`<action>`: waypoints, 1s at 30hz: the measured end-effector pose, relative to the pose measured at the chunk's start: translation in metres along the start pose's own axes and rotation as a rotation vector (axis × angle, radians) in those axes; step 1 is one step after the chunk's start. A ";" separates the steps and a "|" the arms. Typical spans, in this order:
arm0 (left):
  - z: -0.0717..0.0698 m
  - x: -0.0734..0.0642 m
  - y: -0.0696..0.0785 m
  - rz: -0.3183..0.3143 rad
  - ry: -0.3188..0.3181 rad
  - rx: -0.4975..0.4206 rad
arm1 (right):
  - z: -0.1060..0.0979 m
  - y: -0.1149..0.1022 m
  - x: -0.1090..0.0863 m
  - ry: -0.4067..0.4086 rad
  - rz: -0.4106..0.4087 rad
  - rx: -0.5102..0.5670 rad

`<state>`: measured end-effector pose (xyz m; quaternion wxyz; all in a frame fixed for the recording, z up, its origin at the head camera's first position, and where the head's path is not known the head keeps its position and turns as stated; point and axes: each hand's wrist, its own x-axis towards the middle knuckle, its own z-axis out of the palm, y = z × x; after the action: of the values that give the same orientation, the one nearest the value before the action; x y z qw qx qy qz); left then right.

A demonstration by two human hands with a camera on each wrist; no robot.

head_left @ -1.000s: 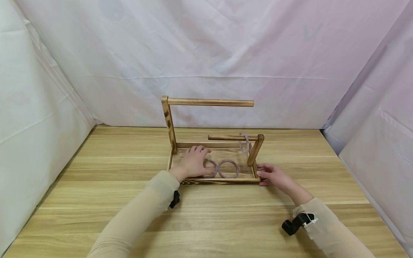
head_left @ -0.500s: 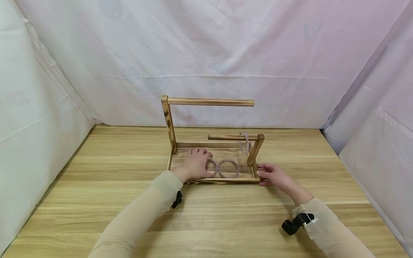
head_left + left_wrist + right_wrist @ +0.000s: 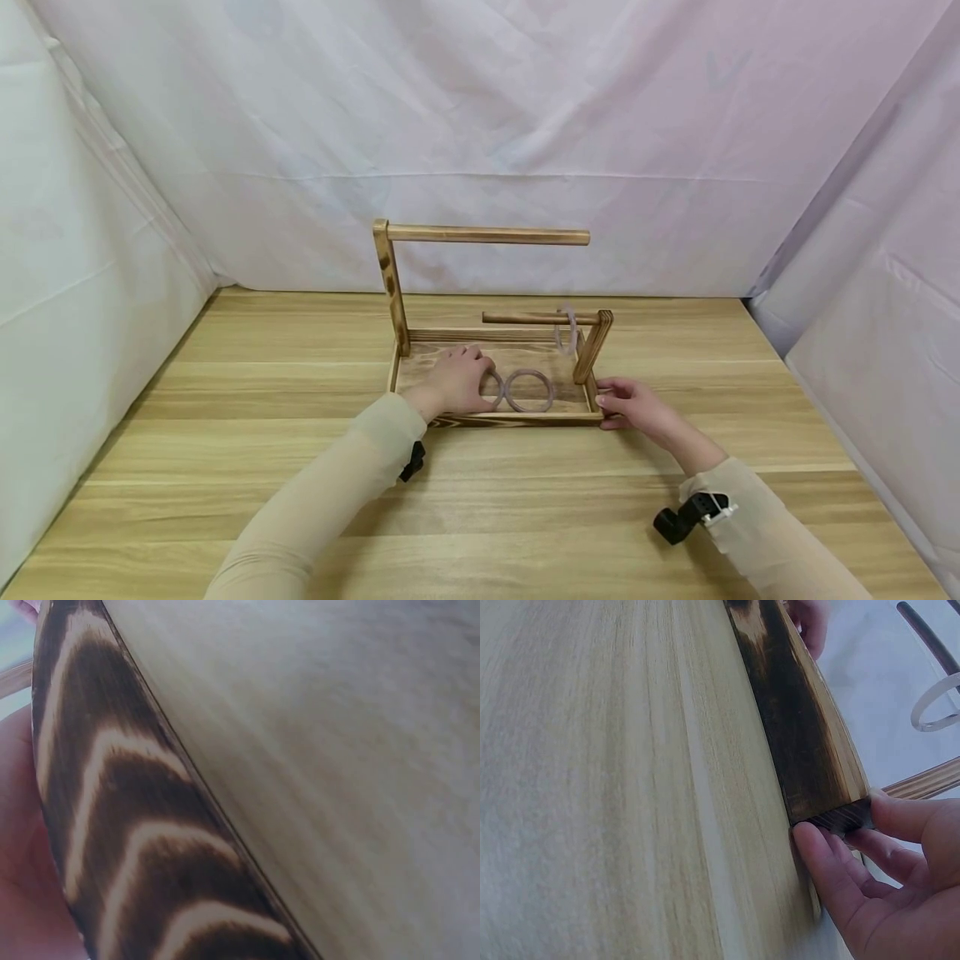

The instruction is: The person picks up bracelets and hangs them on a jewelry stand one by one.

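A wooden stand with a shallow tray (image 3: 517, 420) and two horizontal bars sits on the table. Two pale purple bangles lie in the tray. My left hand (image 3: 459, 382) curls its thumb and fingers round the left bangle (image 3: 500, 388), covering much of it. The right bangle (image 3: 529, 392) lies flat beside it, fully visible. My right hand (image 3: 632, 408) holds the tray's front right corner; in the right wrist view its thumb and fingers (image 3: 829, 862) grip the end of the dark wood. In the left wrist view, the tray's front wall (image 3: 142, 817) hides most of the left hand.
A third bangle (image 3: 572, 330) hangs on the low bar (image 3: 525, 318) near its right post (image 3: 593, 348). The higher bar (image 3: 487, 234) extends right from a tall left post (image 3: 392, 287). White cloth (image 3: 480, 125) surrounds the wooden table (image 3: 525, 517) at the back and sides.
My left hand has shifted slightly right over the left bangle, covering more of it. The right hand keeps its hold on the tray corner.
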<state>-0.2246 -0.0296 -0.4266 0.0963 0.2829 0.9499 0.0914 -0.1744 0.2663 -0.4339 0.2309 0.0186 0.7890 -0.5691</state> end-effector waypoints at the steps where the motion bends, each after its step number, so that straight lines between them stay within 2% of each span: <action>1: -0.001 0.000 0.000 0.003 -0.005 -0.001 | 0.000 0.000 0.000 -0.001 0.001 0.001; 7: -0.003 0.001 0.001 0.001 -0.009 -0.021 | 0.000 0.000 0.001 -0.002 -0.002 0.001; 14: -0.004 0.001 -0.001 0.004 0.028 -0.090 | 0.000 0.000 0.001 -0.002 0.001 -0.001; 30: -0.014 -0.002 -0.006 -0.075 0.054 -0.243 | -0.001 0.001 0.001 -0.020 -0.004 0.014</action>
<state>-0.2295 -0.0368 -0.4139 0.1078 0.2306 0.9441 0.2097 -0.1756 0.2673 -0.4346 0.2375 0.0132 0.7827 -0.5752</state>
